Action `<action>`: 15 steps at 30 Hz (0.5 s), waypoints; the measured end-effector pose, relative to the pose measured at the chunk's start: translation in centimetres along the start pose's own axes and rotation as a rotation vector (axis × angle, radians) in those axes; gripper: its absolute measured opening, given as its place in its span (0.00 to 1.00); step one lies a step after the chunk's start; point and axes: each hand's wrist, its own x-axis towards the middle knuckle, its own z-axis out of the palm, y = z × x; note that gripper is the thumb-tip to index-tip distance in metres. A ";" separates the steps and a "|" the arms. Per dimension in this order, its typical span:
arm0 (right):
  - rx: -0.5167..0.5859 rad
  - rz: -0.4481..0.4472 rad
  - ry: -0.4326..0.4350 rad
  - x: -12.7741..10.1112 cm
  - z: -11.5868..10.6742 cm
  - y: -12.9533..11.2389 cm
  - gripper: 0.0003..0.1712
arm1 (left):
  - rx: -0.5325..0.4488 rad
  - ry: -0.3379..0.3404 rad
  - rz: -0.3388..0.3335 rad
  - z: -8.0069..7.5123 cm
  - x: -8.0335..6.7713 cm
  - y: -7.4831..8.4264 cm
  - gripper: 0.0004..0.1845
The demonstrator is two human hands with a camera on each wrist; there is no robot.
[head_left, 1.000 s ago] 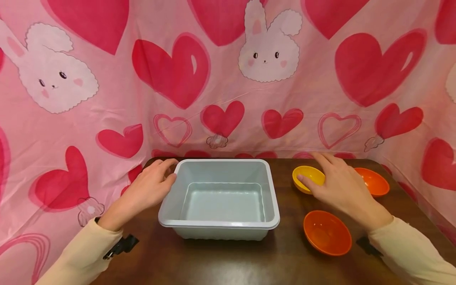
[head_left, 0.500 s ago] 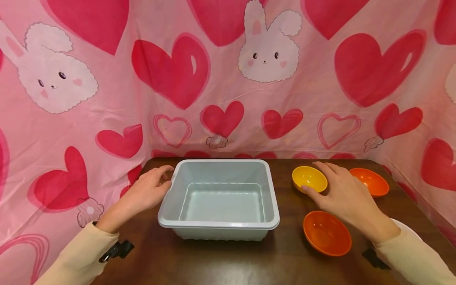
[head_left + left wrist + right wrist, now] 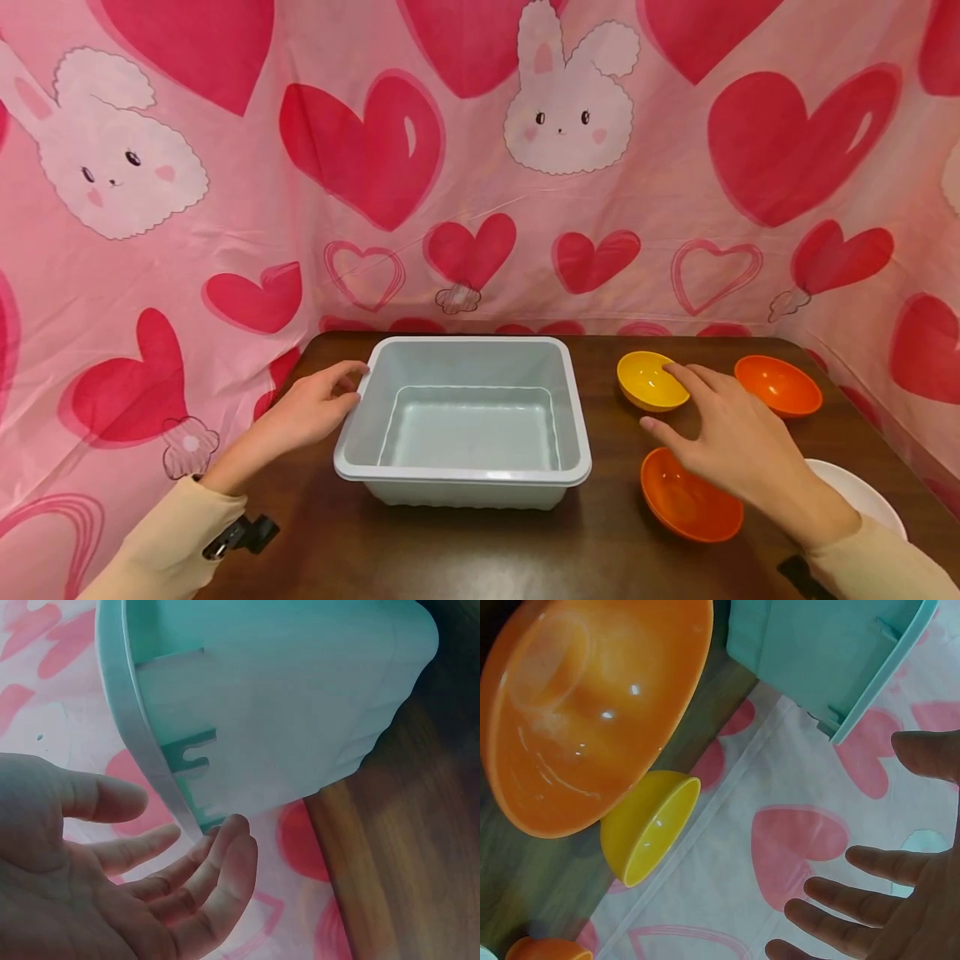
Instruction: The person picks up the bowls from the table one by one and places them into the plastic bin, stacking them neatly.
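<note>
Pale tub (image 3: 465, 417) at the middle of a dark wooden table (image 3: 600, 550), hemmed in by a pink cloth (image 3: 225, 208) printed with hearts and rabbits. Left hand (image 3: 311, 408) at the tub's left rim, fingers relaxed and nearly straight, fingertips (image 3: 232, 829) touching the rim's edge in the left wrist view, gripping nothing. Right hand (image 3: 731, 442) spread wide above the table to the right of the tub, palm down, fingers apart and straight, empty; hovering over the near orange bowl (image 3: 686, 500) and just beside the yellow bowl (image 3: 648, 379), contact with either impossible to tell. Near orange bowl upright at the table's front right, partly covered by the hand in the head view, close beside the tub's right wall in the right wrist view (image 3: 592, 720). Yellow bowl farther back, tilted a little toward the tub, apart from the orange one. Second orange bowl (image 3: 778, 385) at the far right corner, upright. White dish (image 3: 862, 496) at the right edge, partly hidden behind the right wrist. Cream sleeves (image 3: 157, 542) on both arms, a dark strap at each wrist.
</note>
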 end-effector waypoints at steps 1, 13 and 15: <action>0.000 0.003 0.000 -0.1 0.0 0.0 0.49 | -0.004 -0.002 -0.001 0.0 0.0 -0.1 0.26; 0.006 0.015 0.001 -1.3 0.5 0.8 0.51 | -0.059 -0.016 0.017 0.3 0.1 -0.6 0.26; 0.008 0.019 0.003 -1.5 0.5 0.9 0.51 | -0.073 -0.027 0.019 0.2 0.0 -0.7 0.27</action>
